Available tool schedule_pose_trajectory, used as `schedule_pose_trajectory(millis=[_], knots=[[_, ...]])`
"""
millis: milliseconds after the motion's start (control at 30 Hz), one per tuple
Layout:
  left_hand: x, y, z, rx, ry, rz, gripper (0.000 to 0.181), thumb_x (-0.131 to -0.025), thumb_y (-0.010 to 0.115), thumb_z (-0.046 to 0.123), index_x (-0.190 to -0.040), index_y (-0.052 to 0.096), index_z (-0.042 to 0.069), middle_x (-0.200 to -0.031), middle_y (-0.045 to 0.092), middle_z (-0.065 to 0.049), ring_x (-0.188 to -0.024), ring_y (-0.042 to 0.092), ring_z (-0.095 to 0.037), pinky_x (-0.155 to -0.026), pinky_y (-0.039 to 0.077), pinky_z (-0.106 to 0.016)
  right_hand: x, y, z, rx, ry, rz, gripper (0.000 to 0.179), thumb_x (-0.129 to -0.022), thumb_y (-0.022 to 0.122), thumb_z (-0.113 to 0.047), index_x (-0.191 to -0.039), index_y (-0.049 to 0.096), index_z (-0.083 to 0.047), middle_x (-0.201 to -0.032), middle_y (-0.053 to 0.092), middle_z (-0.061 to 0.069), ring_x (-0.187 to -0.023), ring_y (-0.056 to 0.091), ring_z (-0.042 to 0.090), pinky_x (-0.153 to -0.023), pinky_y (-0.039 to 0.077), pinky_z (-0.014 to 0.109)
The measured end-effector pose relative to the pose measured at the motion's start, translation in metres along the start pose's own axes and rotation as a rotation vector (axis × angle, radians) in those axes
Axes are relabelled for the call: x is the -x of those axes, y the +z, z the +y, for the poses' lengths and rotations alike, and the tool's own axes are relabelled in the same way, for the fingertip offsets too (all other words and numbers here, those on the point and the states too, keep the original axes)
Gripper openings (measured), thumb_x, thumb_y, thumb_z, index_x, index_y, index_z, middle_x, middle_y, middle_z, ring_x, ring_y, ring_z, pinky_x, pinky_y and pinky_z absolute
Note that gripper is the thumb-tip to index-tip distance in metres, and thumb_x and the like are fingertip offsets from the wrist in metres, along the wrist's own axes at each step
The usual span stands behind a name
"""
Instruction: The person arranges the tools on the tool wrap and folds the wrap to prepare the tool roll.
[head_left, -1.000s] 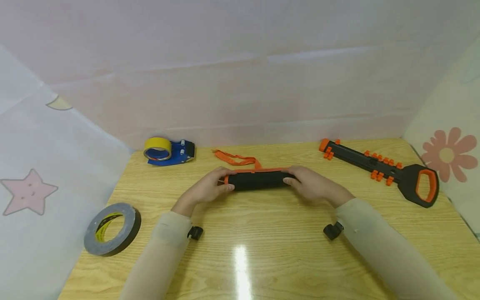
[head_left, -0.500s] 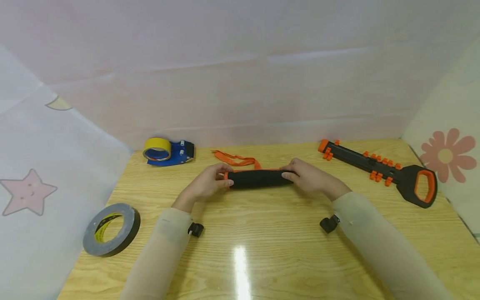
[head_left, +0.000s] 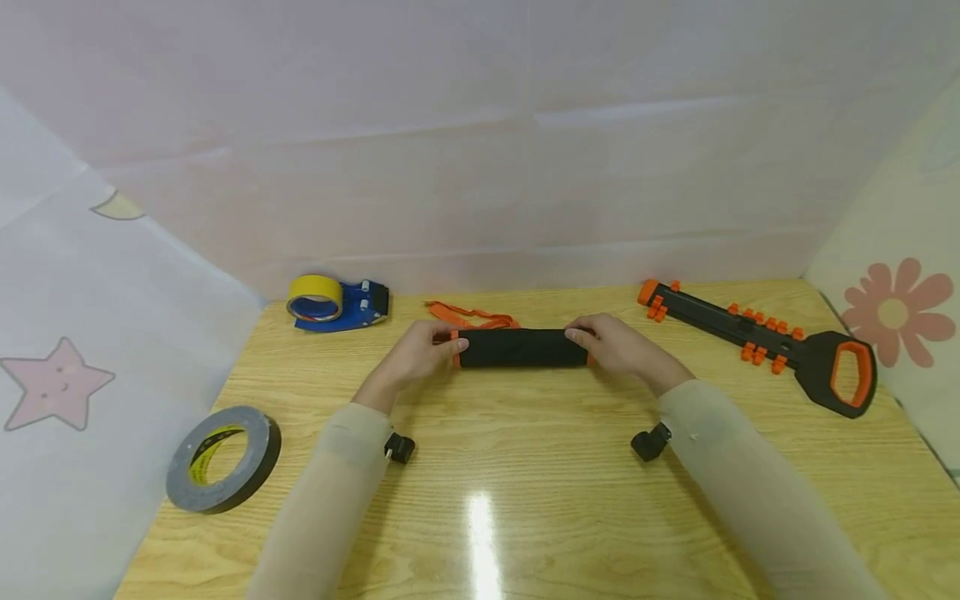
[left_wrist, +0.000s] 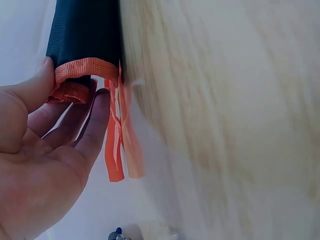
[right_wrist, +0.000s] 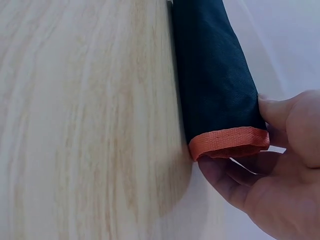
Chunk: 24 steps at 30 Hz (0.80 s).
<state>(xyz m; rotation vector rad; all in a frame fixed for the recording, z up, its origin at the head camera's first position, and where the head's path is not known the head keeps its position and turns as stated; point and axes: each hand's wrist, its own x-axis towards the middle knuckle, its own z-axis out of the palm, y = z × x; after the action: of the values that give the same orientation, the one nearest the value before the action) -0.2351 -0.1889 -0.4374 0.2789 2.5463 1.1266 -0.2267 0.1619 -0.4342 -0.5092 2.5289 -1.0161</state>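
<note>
A black cloth tool roll with orange edging lies rolled up in the middle of the wooden table. At its left end, my left hand pinches the roll, thumb on top and fingers beneath. My right hand grips the opposite end in the same way. In the left wrist view, orange tie straps hang out beside the roll's end, past the fingertips. The right wrist view shows the orange-bound end flattened, with fingers underneath it. Part of the ties lies behind the roll in the head view.
A blue tape dispenser with a yellow tape roll stands at the back left. Nearer on the left lies a wide grey tape roll. A black and orange rack with a handle lies at the right. Pale cloth walls enclose the table.
The roll has turned away from me, so the orange back edge seen before is now hidden. It looks straighter, and the right hand has shifted slightly left and away from me.
</note>
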Motion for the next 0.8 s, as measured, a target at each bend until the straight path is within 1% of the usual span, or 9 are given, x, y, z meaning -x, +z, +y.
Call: schedule_pose_trajectory(millis=[133,267,367,433,500,567,667,733,800], knots=[[-0.005,0.000,0.001,-0.009,-0.001,0.000,0.033,-0.111,0.065,0.031,-0.123,0.075,0.003,-0.121,0.073,-0.015,-0.102,0.063,-0.027,-0.087,0.052,-0.041,-0.003,0.001,0.002,-0.023,0.015,0.011,0.049,-0.119,0.042,-0.028,-0.154,0.054,0.004,-0.153,0.060,0.027,-0.141,0.058,0.045,-0.116,0.048,0.062],[-0.012,0.001,-0.002,0.003,-0.004,-0.020,0.028,-0.111,0.063,0.028,-0.098,0.074,0.006,-0.099,0.072,-0.013,-0.081,0.049,-0.025,-0.073,0.041,-0.037,-0.007,0.003,0.003,-0.030,0.022,0.013,0.050,-0.119,0.042,-0.028,-0.154,0.054,0.004,-0.153,0.060,0.027,-0.141,0.058,0.045,-0.116,0.047,0.062],[-0.015,0.002,-0.003,-0.001,-0.015,-0.008,0.025,-0.110,0.065,0.027,-0.096,0.074,0.009,-0.105,0.073,-0.010,-0.087,0.053,-0.022,-0.076,0.044,-0.036,-0.009,0.003,0.005,-0.029,0.024,0.015,0.050,-0.119,0.042,-0.029,-0.154,0.055,0.005,-0.152,0.060,0.028,-0.141,0.058,0.044,-0.116,0.047,0.063],[-0.016,0.003,-0.002,-0.008,-0.018,-0.009,0.025,-0.110,0.065,0.027,-0.102,0.075,0.006,-0.116,0.072,-0.014,-0.097,0.057,-0.026,-0.084,0.047,-0.039,-0.010,0.003,0.007,-0.026,0.024,0.018,0.050,-0.119,0.041,-0.029,-0.154,0.055,0.005,-0.152,0.060,0.028,-0.142,0.058,0.045,-0.117,0.047,0.063],[-0.017,0.003,-0.001,-0.028,-0.024,-0.007,0.027,-0.110,0.066,0.028,-0.118,0.076,0.003,-0.130,0.070,-0.016,-0.113,0.061,-0.029,-0.095,0.052,-0.043,-0.011,0.004,0.007,-0.022,0.023,0.023,0.050,-0.120,0.041,-0.029,-0.154,0.055,0.005,-0.152,0.060,0.028,-0.142,0.057,0.046,-0.117,0.047,0.063],[-0.018,0.004,-0.001,-0.049,-0.028,-0.011,0.036,-0.110,0.065,0.027,-0.134,0.072,0.000,-0.139,0.067,-0.020,-0.123,0.061,-0.034,-0.104,0.052,-0.048,-0.010,0.004,0.008,-0.024,0.022,0.031,0.050,-0.120,0.040,-0.029,-0.154,0.055,0.006,-0.152,0.060,0.029,-0.142,0.057,0.046,-0.117,0.046,0.064],[-0.018,0.005,0.000,-0.084,-0.026,0.003,0.047,-0.110,0.066,0.025,-0.151,0.062,0.003,-0.146,0.064,-0.020,-0.133,0.060,-0.036,-0.112,0.050,-0.053,-0.011,0.007,0.008,-0.024,0.012,0.063,0.051,-0.119,0.041,-0.030,-0.153,0.056,0.005,-0.147,0.063,0.028,-0.137,0.061,0.044,-0.116,0.047,0.063],[-0.017,0.007,0.000,-0.089,-0.006,0.016,0.048,-0.110,0.067,0.024,-0.153,0.060,0.006,-0.149,0.063,-0.018,-0.135,0.059,-0.037,-0.115,0.049,-0.054,-0.010,0.010,0.009,-0.018,0.004,0.087,0.050,-0.119,0.042,-0.031,-0.153,0.056,0.004,-0.134,0.069,0.027,-0.122,0.067,0.042,-0.114,0.049,0.062],[-0.013,0.008,0.001,-0.072,0.014,0.033,0.050,-0.109,0.068,0.023,-0.155,0.059,0.009,-0.152,0.061,-0.016,-0.140,0.057,-0.038,-0.118,0.047,-0.055,-0.008,0.012,0.010,-0.006,-0.010,0.122,0.049,-0.119,0.044,-0.030,-0.153,0.056,0.003,-0.130,0.070,0.025,-0.113,0.068,0.039,-0.111,0.051,0.060]])
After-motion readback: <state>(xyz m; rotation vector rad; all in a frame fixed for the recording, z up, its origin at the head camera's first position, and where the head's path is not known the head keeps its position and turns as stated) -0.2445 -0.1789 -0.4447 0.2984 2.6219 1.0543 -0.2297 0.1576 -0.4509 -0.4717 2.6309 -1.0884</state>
